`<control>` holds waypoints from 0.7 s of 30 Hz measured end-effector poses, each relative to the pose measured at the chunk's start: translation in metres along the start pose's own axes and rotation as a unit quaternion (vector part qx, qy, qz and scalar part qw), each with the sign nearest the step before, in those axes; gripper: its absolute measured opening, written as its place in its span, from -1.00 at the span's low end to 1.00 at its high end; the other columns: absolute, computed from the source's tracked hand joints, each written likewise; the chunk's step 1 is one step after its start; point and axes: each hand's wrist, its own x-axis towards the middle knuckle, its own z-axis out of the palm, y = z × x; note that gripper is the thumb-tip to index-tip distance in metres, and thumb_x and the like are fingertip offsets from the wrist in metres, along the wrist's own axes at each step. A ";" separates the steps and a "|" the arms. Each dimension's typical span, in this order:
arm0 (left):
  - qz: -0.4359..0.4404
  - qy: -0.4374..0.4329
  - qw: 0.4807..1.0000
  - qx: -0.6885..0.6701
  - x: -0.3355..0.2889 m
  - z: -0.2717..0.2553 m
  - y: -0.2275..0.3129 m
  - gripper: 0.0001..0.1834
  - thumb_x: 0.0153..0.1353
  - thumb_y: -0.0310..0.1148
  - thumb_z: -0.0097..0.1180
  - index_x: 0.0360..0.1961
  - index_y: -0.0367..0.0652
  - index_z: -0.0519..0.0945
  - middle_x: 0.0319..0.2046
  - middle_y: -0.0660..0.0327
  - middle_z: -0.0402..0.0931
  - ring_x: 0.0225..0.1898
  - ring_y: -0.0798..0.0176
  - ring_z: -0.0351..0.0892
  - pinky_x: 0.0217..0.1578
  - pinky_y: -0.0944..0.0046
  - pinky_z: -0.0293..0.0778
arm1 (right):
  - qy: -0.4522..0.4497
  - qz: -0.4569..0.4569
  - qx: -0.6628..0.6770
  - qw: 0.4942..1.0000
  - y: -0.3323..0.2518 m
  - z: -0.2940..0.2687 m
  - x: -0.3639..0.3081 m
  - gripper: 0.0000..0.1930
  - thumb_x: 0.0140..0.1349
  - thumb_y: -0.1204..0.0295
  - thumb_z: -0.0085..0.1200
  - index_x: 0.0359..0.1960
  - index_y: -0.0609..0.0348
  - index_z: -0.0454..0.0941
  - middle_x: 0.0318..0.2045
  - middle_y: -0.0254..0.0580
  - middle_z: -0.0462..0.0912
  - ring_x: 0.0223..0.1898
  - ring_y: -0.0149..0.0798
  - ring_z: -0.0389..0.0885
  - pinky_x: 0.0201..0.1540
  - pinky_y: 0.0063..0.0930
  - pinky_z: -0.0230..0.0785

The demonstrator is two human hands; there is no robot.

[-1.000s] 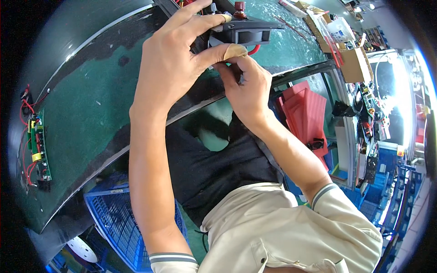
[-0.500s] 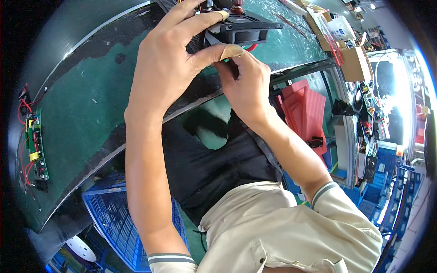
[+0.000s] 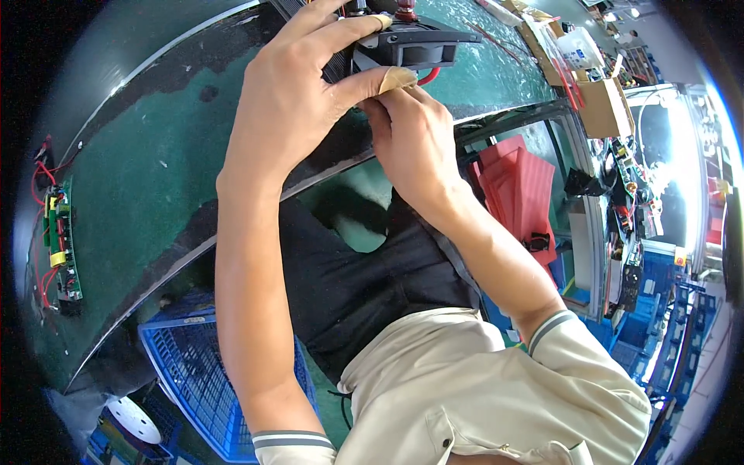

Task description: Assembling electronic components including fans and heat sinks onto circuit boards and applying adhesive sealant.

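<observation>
At the top edge of the head view, a black cooling fan [image 3: 426, 53] sits on the end of a dark, finned device, partly cut off by the frame. A red terminal post [image 3: 405, 9] and a dark one rise beside it. My left hand [image 3: 298, 89] curls around the device's near end, thumb below and fingers over the top; tan coverings wrap the thumb and one fingertip. Just under that thumb, my right hand [image 3: 418, 139] has its fingers pinched together, and whatever they hold is hidden. A red wire [image 3: 429, 76] loops out below the fan.
A green circuit board [image 3: 60, 244] with red wires lies on the green worktop [image 3: 155, 167] at the left. Below the bench edge stands a blue basket [image 3: 194, 372]. Red foam sheets [image 3: 515, 182] hang at right, near a cardboard box [image 3: 607, 108] and shelving.
Both hands have shifted only slightly; my right hand's fingers have turned and drawn a little left beneath the left thumb. The fan has tilted slightly.
</observation>
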 end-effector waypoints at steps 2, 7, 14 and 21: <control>0.022 0.003 1.000 0.010 0.002 0.001 0.005 -0.48 0.00 -0.21 0.38 -0.01 -0.19 0.60 0.20 -0.08 0.37 0.26 -0.05 0.33 0.20 0.14 0.31 | -0.011 0.004 -0.010 1.000 -0.002 -0.004 0.003 -0.94 0.12 0.56 0.11 -0.37 0.28 0.55 -0.39 0.11 0.59 -0.34 0.18 0.57 -0.32 -0.10 0.43; 0.135 0.065 0.988 0.044 -0.001 0.007 -0.022 -0.54 0.00 -0.16 0.34 -0.03 -0.01 0.63 0.12 0.09 0.47 0.10 0.01 0.49 0.04 0.15 0.45 | -0.070 0.035 -0.052 0.996 -0.006 -0.006 0.008 -0.94 0.12 0.56 0.10 -0.37 0.29 0.55 -0.37 0.13 0.58 -0.33 0.17 0.58 -0.31 -0.09 0.43; 0.021 0.002 1.000 -0.011 0.003 0.010 -0.008 -0.51 -0.01 -0.18 0.37 -0.01 -0.07 0.61 0.17 0.04 0.42 0.13 -0.03 0.47 0.05 0.14 0.43 | -0.003 0.024 0.063 0.998 0.017 -0.017 -0.026 -0.78 0.13 0.61 0.11 -0.15 0.29 0.54 -0.35 0.03 0.53 -0.34 0.13 0.56 -0.31 -0.21 0.41; -0.029 -0.003 0.996 -0.082 0.004 0.014 0.000 -0.52 -0.01 -0.34 0.39 -0.01 -0.19 0.60 0.22 0.04 0.35 0.15 0.05 0.45 0.01 0.15 0.50 | -0.047 -0.005 0.070 0.996 0.021 -0.025 -0.031 -0.59 0.11 0.59 0.12 0.05 0.18 0.47 -0.29 -0.03 0.48 -0.25 0.03 0.51 -0.22 -0.21 0.41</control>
